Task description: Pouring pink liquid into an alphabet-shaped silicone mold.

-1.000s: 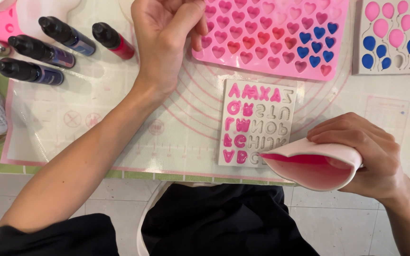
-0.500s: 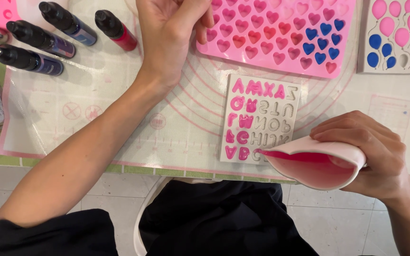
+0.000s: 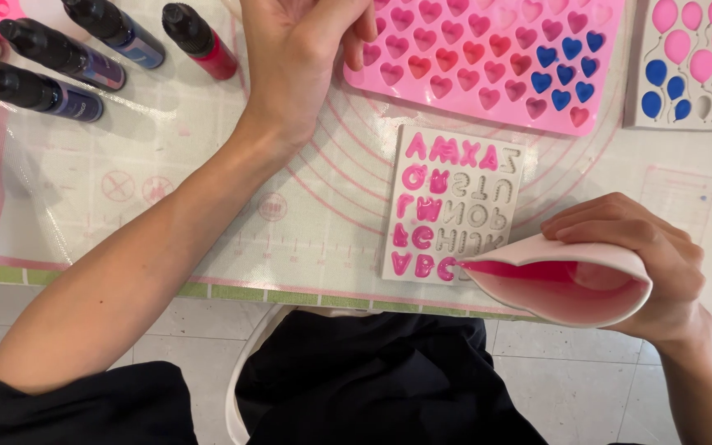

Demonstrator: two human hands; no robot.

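My right hand [image 3: 636, 255] squeezes a soft pink silicone cup [image 3: 562, 284] holding pink liquid. The cup is tipped, and its spout touches the bottom row of a white letter mould [image 3: 455, 206]. Some of the mould's letters are filled with pink; the rest are unfilled. My left hand [image 3: 298, 58] rests at the left edge of a pink heart mould [image 3: 488, 58], whose hearts are pink, red and blue. Its fingers are curled, and I see nothing held in them.
A white mould [image 3: 690, 58] with pink and blue balloon shapes sits at the top right. Several dark dye bottles [image 3: 59, 58] lie at the top left. Everything sits on a translucent mat [image 3: 166, 189] with pink circle markings. The table edge runs along the bottom.
The cup's spout has moved left and down to the letter mould's bottom row. My left hand stays at the heart mould.
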